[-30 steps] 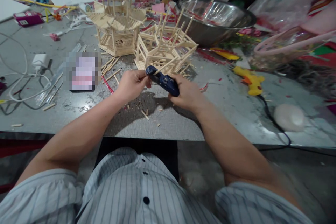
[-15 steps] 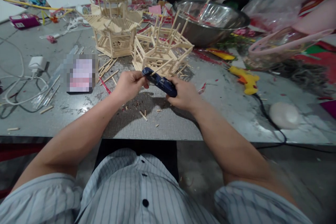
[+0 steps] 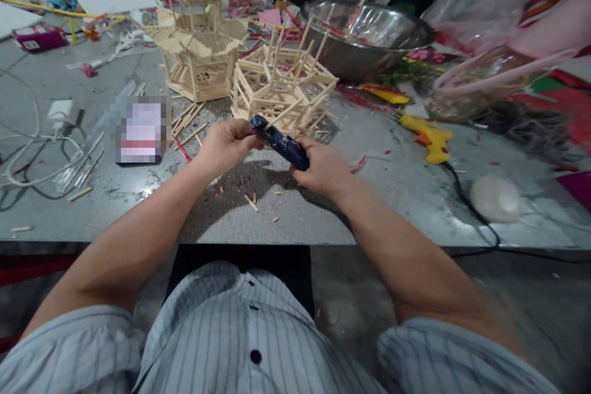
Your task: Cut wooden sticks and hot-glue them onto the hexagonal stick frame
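My right hand (image 3: 323, 166) is wrapped round the handle end of a dark blue hand cutter (image 3: 284, 144); its blade is not visible. At the cutter's other end, my left hand (image 3: 231, 144) is closed in a pinch. A thin wooden stick (image 3: 285, 114) slants up to the right from behind the cutter, in line with my left fingertips, which hide its near end. Just beyond my hands stands an open frame of wooden sticks (image 3: 247, 89) with several uprights. Behind it on the left is a tiered pagoda model (image 3: 198, 43) of the same sticks.
Loose sticks (image 3: 187, 117) and short offcuts (image 3: 252, 202) lie around my hands. A phone (image 3: 141, 132) and a white charger (image 3: 62, 114) are on the left. To the right are a yellow glue gun (image 3: 429, 138) with a black cord, a metal bowl (image 3: 369, 52) and a white round object (image 3: 495, 198).
The view has shifted slightly. Both hands keep nearly the same hold on the cutter and stick, with only a slight movement.
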`<state>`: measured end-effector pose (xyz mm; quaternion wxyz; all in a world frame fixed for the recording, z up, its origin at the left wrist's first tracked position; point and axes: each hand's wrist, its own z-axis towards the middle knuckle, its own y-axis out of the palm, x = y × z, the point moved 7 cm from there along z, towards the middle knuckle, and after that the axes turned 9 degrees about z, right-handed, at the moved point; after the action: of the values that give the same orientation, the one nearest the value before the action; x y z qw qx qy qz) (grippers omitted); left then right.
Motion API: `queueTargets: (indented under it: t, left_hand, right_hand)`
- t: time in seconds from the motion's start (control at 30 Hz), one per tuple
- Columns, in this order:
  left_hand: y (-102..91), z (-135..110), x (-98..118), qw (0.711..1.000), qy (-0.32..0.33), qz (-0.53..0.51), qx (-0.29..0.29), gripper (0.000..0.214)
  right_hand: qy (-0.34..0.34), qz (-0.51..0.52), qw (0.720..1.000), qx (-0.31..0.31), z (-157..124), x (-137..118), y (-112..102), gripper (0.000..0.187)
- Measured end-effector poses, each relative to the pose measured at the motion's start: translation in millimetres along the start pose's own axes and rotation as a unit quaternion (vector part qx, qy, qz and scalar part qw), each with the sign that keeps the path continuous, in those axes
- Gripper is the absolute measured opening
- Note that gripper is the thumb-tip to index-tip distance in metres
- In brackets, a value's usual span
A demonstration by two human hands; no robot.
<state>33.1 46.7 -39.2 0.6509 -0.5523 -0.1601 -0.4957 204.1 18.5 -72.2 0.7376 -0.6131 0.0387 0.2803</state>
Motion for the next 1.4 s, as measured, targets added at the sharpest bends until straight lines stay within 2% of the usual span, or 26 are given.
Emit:
queueTargets:
  t: [0.27, 0.37, 0.63, 0.83, 1.03, 1.4]
  left_hand:
    - [-5.3, -0.3, -0.2, 0.994, 0.022, 0.091, 0.050, 0.012]
    - [-4.9, -1.2, 3.9, 0.990, 0.048, 0.118, 0.052, 0.016]
    - [-3.9, -4.6, 3.8, 0.985, 0.058, 0.154, 0.056, 0.021]
    - [-2.7, -4.1, 6.0, 0.991, 0.083, 0.103, 0.037, 0.022]
    - [2.6, -3.1, 2.8, 0.998, 0.060, -0.003, -0.015, 0.021]
    - [6.3, -2.5, 2.9, 0.991, 0.023, -0.114, -0.064, 0.026]
  right_hand:
    - [-0.004, 0.004, 0.999, 0.038, 0.4, 1.7, -1.7, 0.048]
    - [-0.005, 0.024, 0.998, 0.053, 2.3, 4.0, -2.8, 0.054]
    - [-0.024, 0.101, 0.994, 0.029, 4.5, 8.4, -1.0, 0.063]
    - [-0.052, 0.114, 0.992, 0.023, 4.4, 4.5, -3.6, 0.065]
    - [-0.076, 0.115, 0.990, 0.021, 4.1, 5.3, -5.3, 0.067]
    - [-0.103, 0.125, 0.987, 0.004, 3.5, 2.4, -6.8, 0.069]
